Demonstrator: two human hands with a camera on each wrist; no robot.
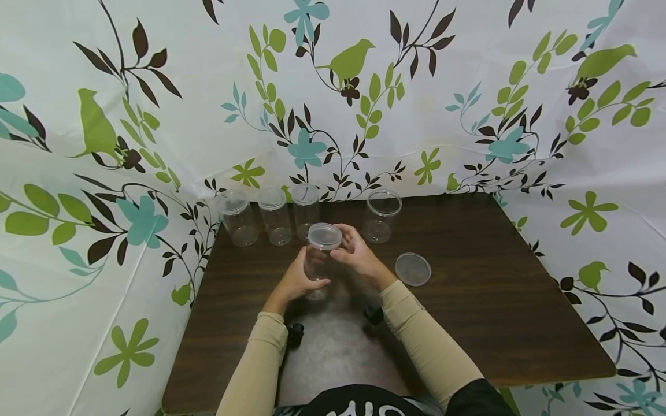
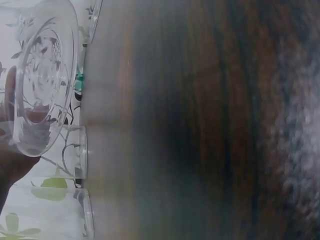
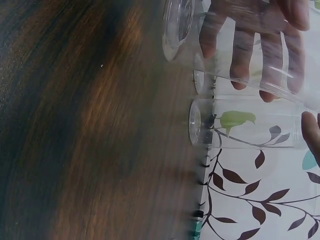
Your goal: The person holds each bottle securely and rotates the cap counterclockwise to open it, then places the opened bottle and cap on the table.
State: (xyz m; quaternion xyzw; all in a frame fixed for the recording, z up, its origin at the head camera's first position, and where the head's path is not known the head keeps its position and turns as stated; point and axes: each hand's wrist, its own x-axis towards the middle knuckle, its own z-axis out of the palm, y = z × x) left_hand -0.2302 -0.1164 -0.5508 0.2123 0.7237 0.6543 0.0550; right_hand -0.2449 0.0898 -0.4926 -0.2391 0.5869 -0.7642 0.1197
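Observation:
A clear plastic jar (image 1: 316, 263) is held up over the table in front of the body, its translucent lid (image 1: 325, 236) on top. My left hand (image 1: 298, 278) grips the jar's side, fingers wrapped behind it and thumb in front. At the lid's rim, my right hand (image 1: 359, 255) holds on with thumb and curled fingers. The jar's round base (image 2: 47, 80) shows raised off the table in the left wrist view. Through the clear wall, the right wrist view shows the left hand's fingers (image 3: 241, 55).
Three lidded clear jars, the nearest being a middle one (image 1: 276, 222), stand along the back left of the dark wooden table (image 1: 494, 300). A jar without a lid (image 1: 381, 222) stands at the back, right of them. One loose lid (image 1: 413, 269) lies flat beside the right forearm. Patterned cloth (image 1: 364, 144) hangs behind.

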